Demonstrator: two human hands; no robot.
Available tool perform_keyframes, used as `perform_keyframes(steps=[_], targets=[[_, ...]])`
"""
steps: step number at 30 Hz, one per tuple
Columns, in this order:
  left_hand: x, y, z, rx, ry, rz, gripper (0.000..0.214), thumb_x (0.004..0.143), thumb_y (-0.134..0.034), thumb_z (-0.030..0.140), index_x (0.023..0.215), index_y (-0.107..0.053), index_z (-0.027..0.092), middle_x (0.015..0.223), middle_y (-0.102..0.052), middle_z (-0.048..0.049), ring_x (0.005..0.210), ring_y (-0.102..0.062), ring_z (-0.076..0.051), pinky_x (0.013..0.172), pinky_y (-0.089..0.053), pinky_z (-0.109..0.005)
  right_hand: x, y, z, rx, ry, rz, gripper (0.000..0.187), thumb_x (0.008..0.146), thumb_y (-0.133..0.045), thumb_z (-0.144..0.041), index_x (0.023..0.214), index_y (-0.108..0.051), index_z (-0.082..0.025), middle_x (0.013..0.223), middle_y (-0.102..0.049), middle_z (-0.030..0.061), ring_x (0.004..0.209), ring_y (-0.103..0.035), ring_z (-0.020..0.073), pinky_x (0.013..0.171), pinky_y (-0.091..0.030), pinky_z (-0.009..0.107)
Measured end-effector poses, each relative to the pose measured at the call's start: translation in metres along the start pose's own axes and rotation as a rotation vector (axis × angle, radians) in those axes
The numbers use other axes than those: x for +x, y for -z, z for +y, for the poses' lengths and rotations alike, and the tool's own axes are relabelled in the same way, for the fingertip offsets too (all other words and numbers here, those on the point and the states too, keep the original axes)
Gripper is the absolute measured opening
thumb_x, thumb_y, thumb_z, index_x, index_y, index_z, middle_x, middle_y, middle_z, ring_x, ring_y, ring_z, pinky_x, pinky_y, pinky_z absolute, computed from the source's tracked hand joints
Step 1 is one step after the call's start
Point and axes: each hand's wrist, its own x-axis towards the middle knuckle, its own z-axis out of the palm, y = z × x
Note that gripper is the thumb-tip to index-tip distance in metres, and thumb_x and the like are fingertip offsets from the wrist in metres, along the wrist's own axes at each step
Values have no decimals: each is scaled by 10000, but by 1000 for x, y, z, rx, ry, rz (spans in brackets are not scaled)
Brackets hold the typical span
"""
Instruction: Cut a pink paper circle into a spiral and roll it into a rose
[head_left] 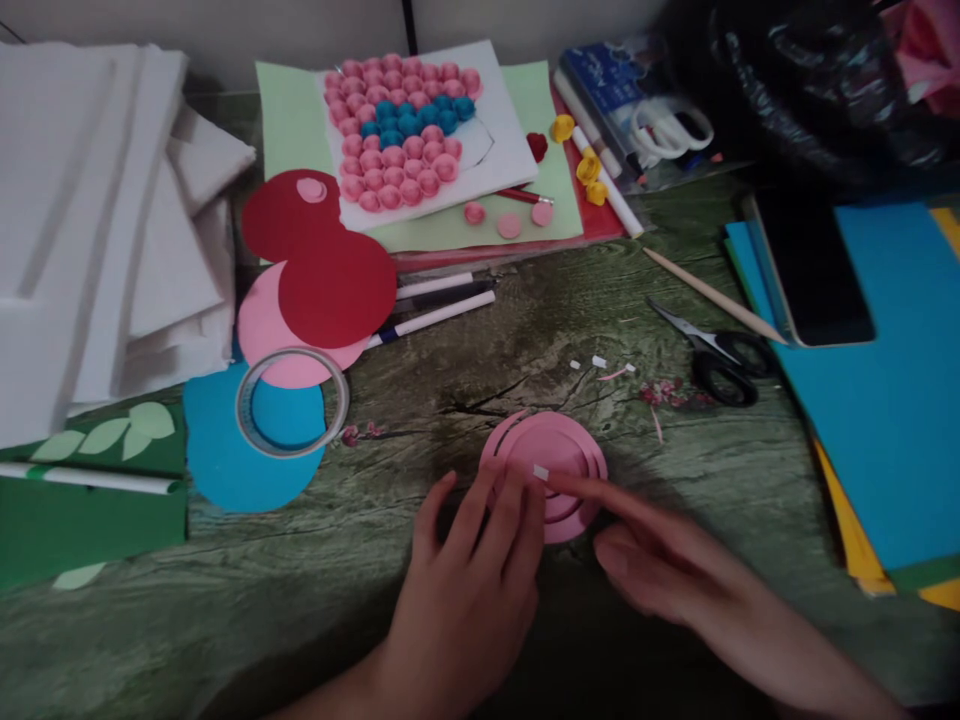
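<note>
Pink paper spiral flat on desk, approx. 5 o'clock of view ctr. My L hand open, fingers over its 8 o'clock side; R hand index out by white bit, rest curled, can't tell if gripping. Risk: dragging fingertip cd shift bit or tear coil. Spiral roughly round, no clear long axis; outer cut opens approx. 11 o'clock.

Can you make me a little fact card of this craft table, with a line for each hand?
Left hand: fingers on the pink paper spiral
Right hand: pointing finger at the small white piece on the spiral
Right side: black-handled scissors; phone on blue paper
Left side: tape roll
Back: white board with pink and blue curls
</note>
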Motion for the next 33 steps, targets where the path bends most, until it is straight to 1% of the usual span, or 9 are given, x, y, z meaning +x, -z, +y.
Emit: perform_keyframes(steps=[5,10,16,22,28,33], targets=[[-1,-1,0,-11,2,4,433,818,-446,287,1236,-470,175,1287,-492,-53,1210,-367,-249,1010,-201,-469,0,0,5,-36,33,15,438,823,-500,-406,1250,-447,-322,790,-542,4,677,-464,117,603,-403,235],[0,-3,1,-22,9,36,426,817,-439,264,1227,-479,156,1289,-492,-63,1216,-370,-247,1017,-208,-463,1,0,11,-45,54,51,432,835,-488,-384,1261,-434,-334,822,-575,5,701,-491,122,603,-418,232],[2,-2,0,-9,15,37,422,815,-455,287,1219,-491,167,1284,-494,-53,1189,-393,-240,1012,-221,-457,-1,-1,5,-96,73,43,429,841,-477,-392,1262,-444,-319,769,-564,16,657,-488,130,596,-427,246],[3,-5,-1,-22,16,43,424,815,-465,308,1216,-498,175,1266,-505,-66,1163,-409,-253,1006,-223,-471,0,-2,6,-96,79,53,424,843,-473,-395,1260,-445,-321,775,-562,11,666,-500,119,570,-430,220],[4,-6,-1,-22,21,59,426,806,-478,309,1205,-510,165,1246,-515,-76,1143,-425,-250,1001,-238,-457,1,-2,9,-86,102,70,421,839,-480,-393,1253,-457,-320,797,-572,15,719,-518,129,620,-450,231],[4,-5,0,-17,12,55,432,818,-463,310,1221,-488,156,1277,-496,-70,1166,-411,-243,1007,-223,-463,1,-2,10,-93,105,53,444,843,-477,-393,1278,-418,-326,815,-573,14,726,-520,127,652,-459,242]])
